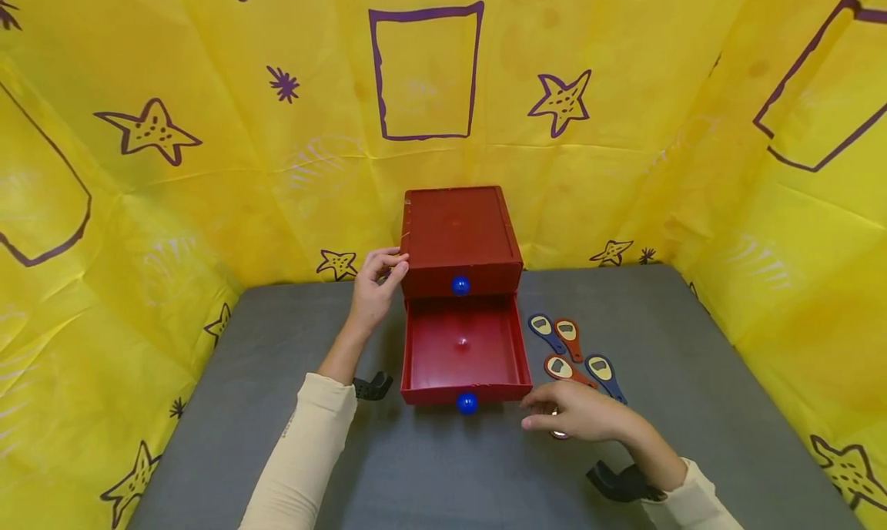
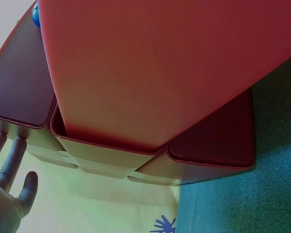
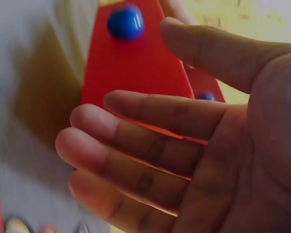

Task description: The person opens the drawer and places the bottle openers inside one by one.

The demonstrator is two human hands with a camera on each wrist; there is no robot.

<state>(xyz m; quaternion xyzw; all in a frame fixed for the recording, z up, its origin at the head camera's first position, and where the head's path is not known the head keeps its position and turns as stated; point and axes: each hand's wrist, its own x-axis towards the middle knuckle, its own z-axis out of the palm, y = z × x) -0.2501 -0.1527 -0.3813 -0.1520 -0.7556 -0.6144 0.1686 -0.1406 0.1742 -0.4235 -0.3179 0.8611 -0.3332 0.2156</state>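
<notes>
A red drawer cabinet (image 1: 460, 226) is set at the rear of the grey worktop (image 1: 443, 484), close to the yellow cloth (image 1: 319, 45) that is hung behind and at both sides. Its upper drawer is seated flush, marked by a blue knob (image 1: 460, 286); below it a pulled-out drawer (image 1: 433, 396) is seen with bare floor and a second blue knob (image 1: 467, 404), and beneath that a closed tier (image 2: 213, 131) is shown by the left wrist view. The cabinet's left side is touched near the top by the fingertips of the left hand (image 1: 374, 291), whose grip is spread, with nothing clasped. The right hand (image 1: 582, 413) is held just beside the drawer's front right corner, its grip apart and nothing held; whether the drawer is touched cannot be told. To the cabinet's right, two blue bottle openers (image 1: 554, 343) (image 1: 610, 376) and two red bottle openers (image 1: 574, 347) (image 1: 570, 370) are laid on the worktop; the nearer pair is partly covered by the right hand, and a further opener (image 1: 558, 435) is mostly hidden under it. Black wrist mounts (image 1: 374, 387) (image 1: 617, 484) are worn beside the pale sleeves (image 1: 308, 445) (image 1: 693, 507).
</notes>
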